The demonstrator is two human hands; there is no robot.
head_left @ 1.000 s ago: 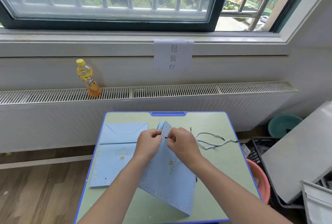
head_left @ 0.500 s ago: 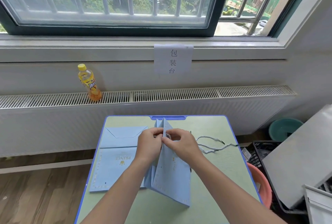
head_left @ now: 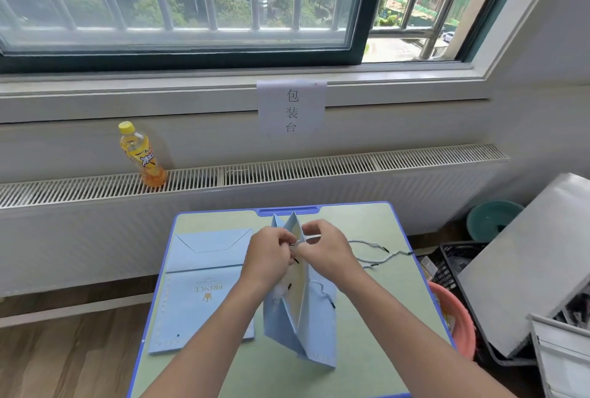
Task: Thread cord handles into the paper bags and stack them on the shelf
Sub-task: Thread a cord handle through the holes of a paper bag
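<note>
while both our hands pinch at its top edge, the paper bag (head_left: 314, 317) stands half-open on the bench (head_left: 383, 317).

our left hand (head_left: 271, 258) and right hand (head_left: 325, 252) meet at the bag's upper rim, fingers curled around a thin cord (head_left: 295, 242) with black tips. another bag (head_left: 204, 289) lies flat just left of it, and spare cords (head_left: 380, 254) lie loose on the bench to the right. a yellow bottle (head_left: 142, 155) stands on the radiator ledge, well apart.

Pale-blue paper bag (head_left: 314, 317) upright, half-opened
</note>
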